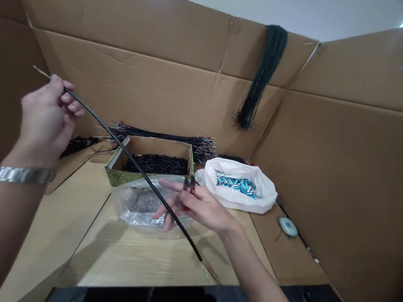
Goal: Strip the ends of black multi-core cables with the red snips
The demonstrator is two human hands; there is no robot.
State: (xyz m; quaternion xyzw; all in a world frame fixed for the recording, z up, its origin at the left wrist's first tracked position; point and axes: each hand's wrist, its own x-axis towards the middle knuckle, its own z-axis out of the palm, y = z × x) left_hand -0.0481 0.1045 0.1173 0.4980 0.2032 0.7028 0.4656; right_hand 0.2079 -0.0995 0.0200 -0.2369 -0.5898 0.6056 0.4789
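A long black cable (136,164) with thin bare-ended wires at both ends slants across the view. My left hand (51,106), with a metal watch band at its wrist, is raised and closed round the cable's upper end. My right hand (200,206) is beside the cable's lower half, index finger stretched out. In it sits a small dark tool (189,184) with red parts, mostly hidden by the fingers; its kind is unclear. Coloured wires (209,272) fan out from the cable's lower end, over the table edge.
Behind the hands are a clear plastic bag (128,208), a green-sided box (116,176) of short black pieces, and a white bag (266,198) of blue-and-silver pieces. Cable bundles (158,135) lie at the back. Dark green strands (269,65) hang on the cardboard wall (148,27).
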